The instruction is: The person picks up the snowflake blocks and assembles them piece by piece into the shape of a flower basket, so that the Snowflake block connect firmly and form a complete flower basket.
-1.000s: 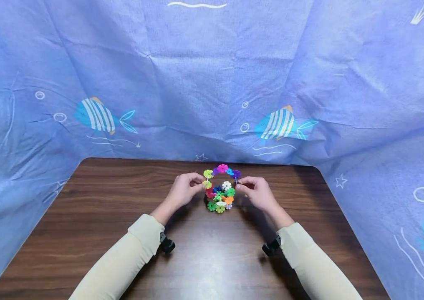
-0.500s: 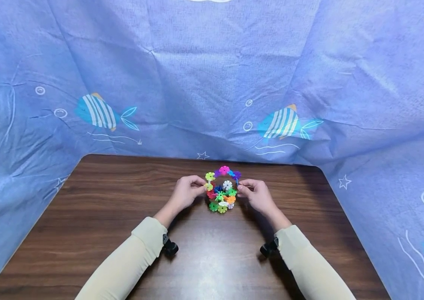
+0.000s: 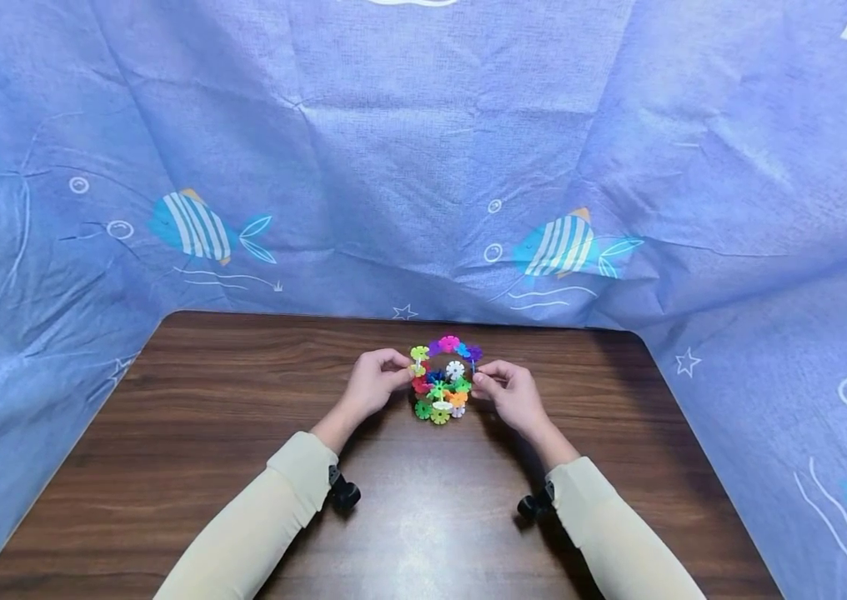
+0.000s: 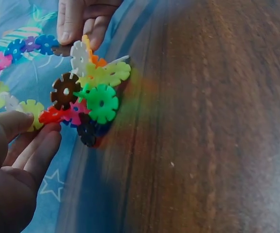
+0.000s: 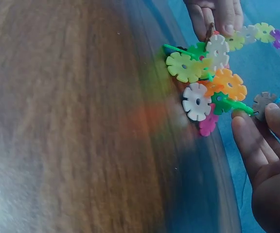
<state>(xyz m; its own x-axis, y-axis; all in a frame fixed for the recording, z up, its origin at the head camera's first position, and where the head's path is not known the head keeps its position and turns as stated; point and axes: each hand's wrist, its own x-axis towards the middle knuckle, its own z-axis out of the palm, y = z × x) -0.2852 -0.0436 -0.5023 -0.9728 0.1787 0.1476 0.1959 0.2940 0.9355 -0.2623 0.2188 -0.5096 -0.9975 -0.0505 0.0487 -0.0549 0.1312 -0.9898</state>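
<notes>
Between the hands is a basket-shaped build of interlocking plastic snowflake discs [image 3: 438, 390], in many colours, with an arched handle [image 3: 449, 342] of pink, purple, blue and yellow discs. My left hand [image 3: 373, 387] pinches a yellow disc [image 4: 32, 114] at the handle's left foot, thumb on one face and fingers behind. On the opposite side, my right hand [image 3: 519, 398] pinches a greyish disc [image 5: 264, 106] at the handle's other foot. Green, orange, white and red discs make up the body. Whether its base touches the table cannot be told.
The build is over the far part of a dark wood-grain table [image 3: 243, 375]. A blue cloth [image 3: 393, 167] printed with fish hangs behind the table and at its sides. Black wrist cameras [image 3: 344, 494] sit below both hands.
The handle arch has come slightly lower and nearer in the head view, which itself has shifted a little. Both hands keep their hold on the disc build.
</notes>
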